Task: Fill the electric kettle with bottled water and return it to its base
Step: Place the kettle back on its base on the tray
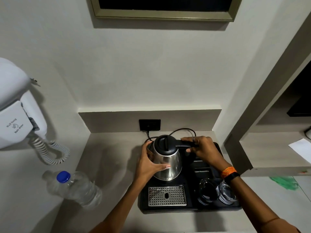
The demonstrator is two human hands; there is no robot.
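The steel electric kettle (170, 161) with a closed black lid stands upright on the black tray (191, 208), over its base, which is hidden beneath it. My right hand (204, 149) grips the kettle's black handle. My left hand (149, 163) is wrapped around the kettle's left side. A clear water bottle (75, 188) with a blue cap stands on the counter to the left, apart from both hands, cap on.
Two upturned glasses (217, 193) sit at the tray's right front, a perforated metal drip grate (167, 195) at its left front. The kettle cord (182, 130) runs to a wall socket (149, 124). A wall-hung hair dryer (18, 105) with coiled cord is at left. A shelf unit stands right.
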